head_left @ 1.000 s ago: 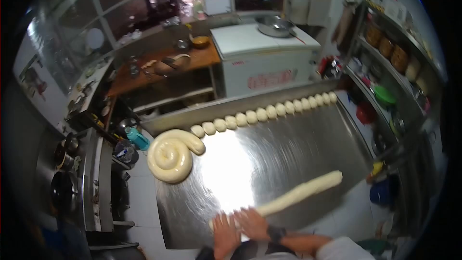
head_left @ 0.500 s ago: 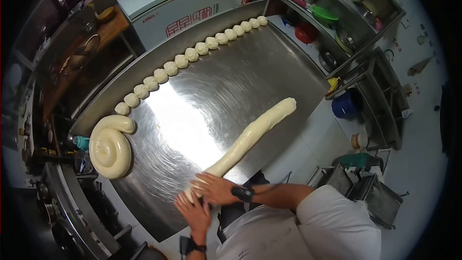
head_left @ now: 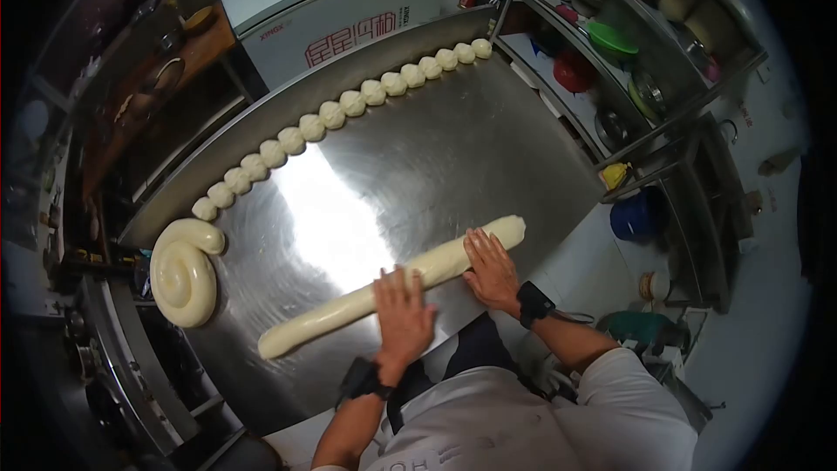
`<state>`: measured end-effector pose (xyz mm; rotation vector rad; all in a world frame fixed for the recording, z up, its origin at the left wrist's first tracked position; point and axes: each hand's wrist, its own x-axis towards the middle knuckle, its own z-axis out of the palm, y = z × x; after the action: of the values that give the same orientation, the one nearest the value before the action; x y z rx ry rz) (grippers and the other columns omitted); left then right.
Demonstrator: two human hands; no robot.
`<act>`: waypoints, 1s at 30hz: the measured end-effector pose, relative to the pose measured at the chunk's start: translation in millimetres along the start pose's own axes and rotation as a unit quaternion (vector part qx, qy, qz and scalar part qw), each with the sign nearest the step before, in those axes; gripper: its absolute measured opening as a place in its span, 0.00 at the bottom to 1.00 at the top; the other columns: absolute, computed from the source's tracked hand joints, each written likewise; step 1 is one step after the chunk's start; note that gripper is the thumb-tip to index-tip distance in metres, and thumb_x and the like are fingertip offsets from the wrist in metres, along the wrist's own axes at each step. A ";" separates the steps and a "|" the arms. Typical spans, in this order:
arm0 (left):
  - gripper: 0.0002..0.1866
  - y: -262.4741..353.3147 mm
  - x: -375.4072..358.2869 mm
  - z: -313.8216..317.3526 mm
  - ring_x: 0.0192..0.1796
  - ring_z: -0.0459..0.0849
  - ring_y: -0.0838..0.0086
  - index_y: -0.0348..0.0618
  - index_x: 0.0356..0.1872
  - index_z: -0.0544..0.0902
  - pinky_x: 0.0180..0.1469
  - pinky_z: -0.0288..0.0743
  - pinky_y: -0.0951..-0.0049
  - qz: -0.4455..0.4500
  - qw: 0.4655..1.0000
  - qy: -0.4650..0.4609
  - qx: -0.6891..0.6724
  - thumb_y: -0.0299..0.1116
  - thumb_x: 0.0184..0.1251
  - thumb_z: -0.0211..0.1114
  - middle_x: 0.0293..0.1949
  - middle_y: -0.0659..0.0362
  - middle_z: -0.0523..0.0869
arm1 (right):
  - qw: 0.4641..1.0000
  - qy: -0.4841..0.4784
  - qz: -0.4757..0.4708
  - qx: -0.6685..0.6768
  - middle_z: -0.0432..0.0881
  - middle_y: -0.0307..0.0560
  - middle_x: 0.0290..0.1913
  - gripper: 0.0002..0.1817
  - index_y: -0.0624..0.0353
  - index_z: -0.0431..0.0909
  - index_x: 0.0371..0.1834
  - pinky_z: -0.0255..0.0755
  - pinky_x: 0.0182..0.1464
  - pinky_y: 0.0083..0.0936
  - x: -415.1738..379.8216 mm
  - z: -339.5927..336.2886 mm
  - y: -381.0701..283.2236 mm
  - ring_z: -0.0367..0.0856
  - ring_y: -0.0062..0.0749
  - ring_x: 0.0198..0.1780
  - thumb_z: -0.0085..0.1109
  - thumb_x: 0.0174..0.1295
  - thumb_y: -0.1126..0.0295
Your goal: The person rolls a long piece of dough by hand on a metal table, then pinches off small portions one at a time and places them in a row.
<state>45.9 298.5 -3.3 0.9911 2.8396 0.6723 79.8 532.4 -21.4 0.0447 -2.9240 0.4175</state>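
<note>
A long, smooth rope of pale dough lies across the steel worktop near its front edge. My left hand rests on the middle of the rope, fingers stretched out and slightly blurred. Farther right, my right hand lies flat on the rope close to its right end, fingers extended. At the worktop's left side sits a thick coil of dough. Along the back edge runs a row of several small dough balls.
Behind the worktop's raised back rim stands a white chest freezer. Shelves at the right hold bowls, among them a green bowl and a red bowl. A blue bucket is below them. A wooden table stands at the left.
Both hands have moved off the rope's near-left end to its middle and right part, and apart from each other. The rope now lies at a flatter angle, its left end farther left.
</note>
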 end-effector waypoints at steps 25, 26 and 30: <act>0.24 31.4 228.0 67.7 0.40 0.86 0.54 0.40 0.32 0.89 0.43 0.75 0.50 -0.132 0.986 -0.008 0.096 0.49 0.78 0.55 0.32 0.47 0.88 | 0.990 -0.050 -0.128 0.040 0.78 0.62 0.66 0.32 0.65 0.74 0.69 0.61 0.73 0.51 176.6 3.1 135.1 0.71 0.55 0.72 0.56 0.71 0.52; 0.23 50.0 214.2 66.8 0.46 0.85 0.56 0.38 0.46 0.86 0.49 0.75 0.51 -0.130 0.991 -0.036 0.023 0.50 0.78 0.56 0.40 0.48 0.88 | 0.983 -0.075 -0.165 0.034 0.78 0.63 0.68 0.33 0.65 0.73 0.69 0.61 0.73 0.51 162.6 -0.3 141.6 0.70 0.54 0.73 0.53 0.72 0.49; 0.41 119.4 97.7 113.7 0.67 0.73 0.43 0.39 0.74 0.72 0.71 0.59 0.36 -0.002 0.987 0.006 0.160 0.61 0.69 0.62 0.61 0.38 0.77 | 0.975 -0.091 -0.199 0.047 0.79 0.57 0.67 0.34 0.61 0.74 0.71 0.56 0.78 0.54 10.9 -21.0 155.7 0.74 0.51 0.71 0.62 0.64 0.55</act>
<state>59.9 484.4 -47.4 1.0190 3.0206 0.2235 64.2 687.8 -42.3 0.7025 -2.9611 0.5038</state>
